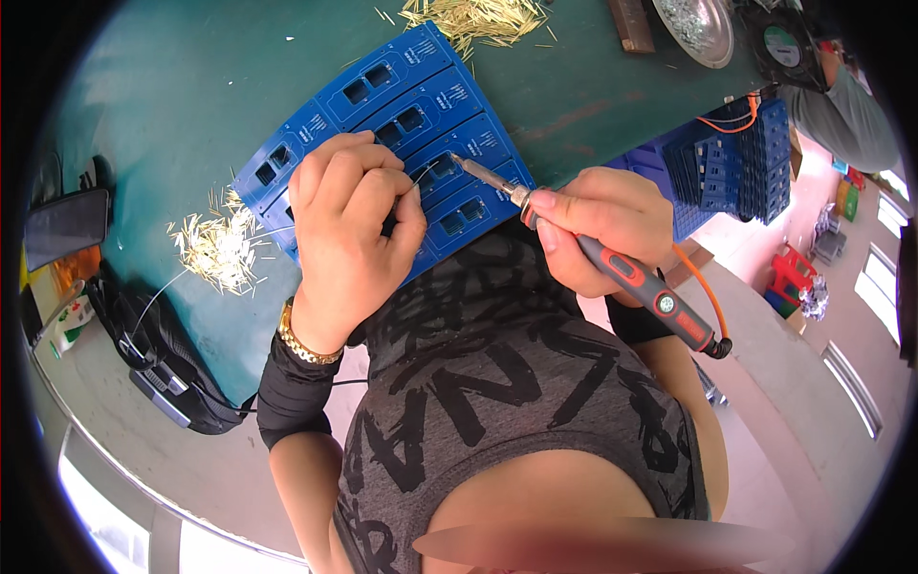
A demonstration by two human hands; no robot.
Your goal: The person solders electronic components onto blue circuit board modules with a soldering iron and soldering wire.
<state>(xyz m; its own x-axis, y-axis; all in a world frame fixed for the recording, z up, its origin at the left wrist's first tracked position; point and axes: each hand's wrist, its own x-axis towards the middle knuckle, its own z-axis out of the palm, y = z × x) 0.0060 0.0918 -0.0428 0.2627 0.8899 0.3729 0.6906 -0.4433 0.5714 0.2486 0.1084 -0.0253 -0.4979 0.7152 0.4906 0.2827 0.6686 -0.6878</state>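
Head view, left to right: a pile of thin pins [218, 253] is lying on the green tabletop [210, 134], beside the blue circuit-board panel [440, 98], over which your left hand [352, 225] is pinching a thin wire [424, 173]. Your right hand [612, 222] is gripping a soldering iron [660, 301], its tip pointing at the panel's middle, while more blue boards [732, 167] are sitting farther right.

Close head-height fisheye view, downward
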